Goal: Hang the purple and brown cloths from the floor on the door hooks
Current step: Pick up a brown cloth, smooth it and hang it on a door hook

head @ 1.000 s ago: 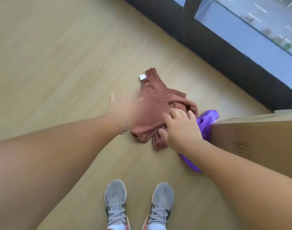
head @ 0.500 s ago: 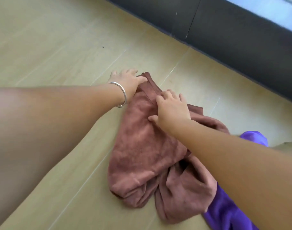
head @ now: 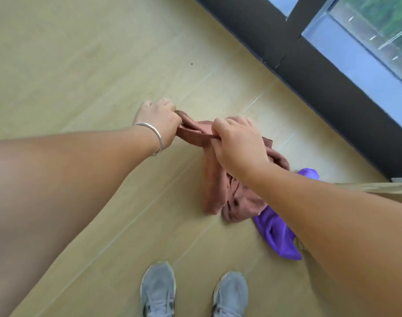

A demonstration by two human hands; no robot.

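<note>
Pickup step, brown first. Left hand (head: 157, 120) & right hand (head: 237, 143) each grip the far edge of the brown cloth (head: 220, 191); rest heaped on floor (head: 81, 65). Purple cloth (head: 277, 239) near right, partly under it. Next: lift clear w/o snagging purple.

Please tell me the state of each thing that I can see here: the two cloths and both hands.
brown cloth: top edge gripped by both hands, the rest bunched on the floor
purple cloth: crumpled on the floor, partly under the brown cloth, not held
left hand: grips one end of the brown cloth's edge
right hand: grips the edge further along
</note>
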